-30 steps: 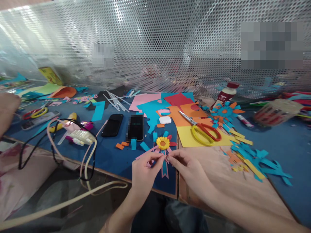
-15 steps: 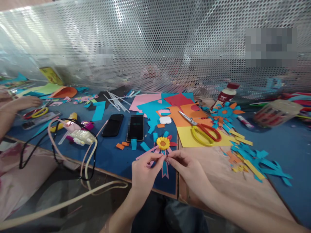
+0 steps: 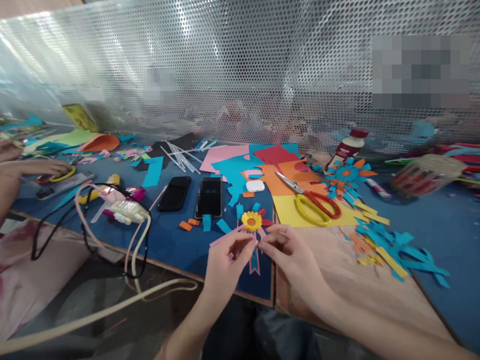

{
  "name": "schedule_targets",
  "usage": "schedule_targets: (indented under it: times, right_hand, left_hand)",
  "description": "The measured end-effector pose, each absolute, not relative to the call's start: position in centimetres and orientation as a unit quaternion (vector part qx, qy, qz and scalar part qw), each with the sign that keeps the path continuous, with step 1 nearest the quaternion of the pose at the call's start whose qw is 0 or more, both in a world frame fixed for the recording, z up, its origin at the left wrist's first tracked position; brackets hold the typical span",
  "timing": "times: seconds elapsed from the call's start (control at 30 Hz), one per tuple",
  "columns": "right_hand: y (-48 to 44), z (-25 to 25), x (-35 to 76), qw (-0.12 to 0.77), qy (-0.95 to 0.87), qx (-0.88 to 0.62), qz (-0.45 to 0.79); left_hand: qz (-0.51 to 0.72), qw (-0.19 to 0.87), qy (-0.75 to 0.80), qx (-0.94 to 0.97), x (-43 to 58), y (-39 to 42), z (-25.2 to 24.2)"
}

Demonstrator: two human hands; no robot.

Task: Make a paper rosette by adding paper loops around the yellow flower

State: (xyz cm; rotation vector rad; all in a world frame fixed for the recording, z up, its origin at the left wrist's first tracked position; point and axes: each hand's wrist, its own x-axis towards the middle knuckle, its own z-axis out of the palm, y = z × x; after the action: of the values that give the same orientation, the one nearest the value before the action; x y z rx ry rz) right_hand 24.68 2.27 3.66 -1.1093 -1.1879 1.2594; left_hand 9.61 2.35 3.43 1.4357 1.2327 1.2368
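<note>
Close to the table's front edge is a yellow paper flower [image 3: 251, 221] with an orange middle. Pink and blue paper strips [image 3: 255, 263] hang below it, one ending in a notched tail. Just under the flower, over these strips, my left hand [image 3: 228, 257] has its thumb and forefinger pinched together. My right hand [image 3: 290, 252] pinches in the same way, its fingertips nearly meeting the left ones. Whatever sits between the fingertips is too small to make out. Red paper petals [image 3: 265, 220] poke out right of the flower, and small blue paper pieces [image 3: 224, 226] lie left of it.
Scissors [image 3: 315, 202] with yellow and red handles rest on yellow and orange paper. Two phones [image 3: 174, 193] and a white case [image 3: 255, 186] lie behind my hands. Left are a cabled power strip [image 3: 125, 207] and another person's hand [image 3: 50, 167]. A bottle [image 3: 347, 147] and jar [image 3: 427, 175] stand right.
My hands have shifted very slightly to the right, still pinched together below the flower. At far left, the other person's hand has moved a little right and down over the scissors there.
</note>
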Motion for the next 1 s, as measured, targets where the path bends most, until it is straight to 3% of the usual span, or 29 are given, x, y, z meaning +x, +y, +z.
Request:
schedule_targets:
  times: [0.27, 0.7, 1.0]
  right_hand:
    - [2.11, 3.46, 24.90, 0.525, -0.506, -0.461, 0.506]
    - [1.98, 3.83, 24.61, 0.530, -0.480, -0.467, 0.521]
    - [1.62, 3.49, 24.83, 0.589, -0.444, -0.449, 0.504]
  left_hand:
    - [0.459, 0.516, 0.478, 0.543, 9.68, 2.51, 4.06]
    - [0.473, 0.469, 0.478, 0.573, 10.02, 2.41, 4.07]
    - [0.396, 0.579, 0.482, 0.525, 10.48, 1.61, 3.45]
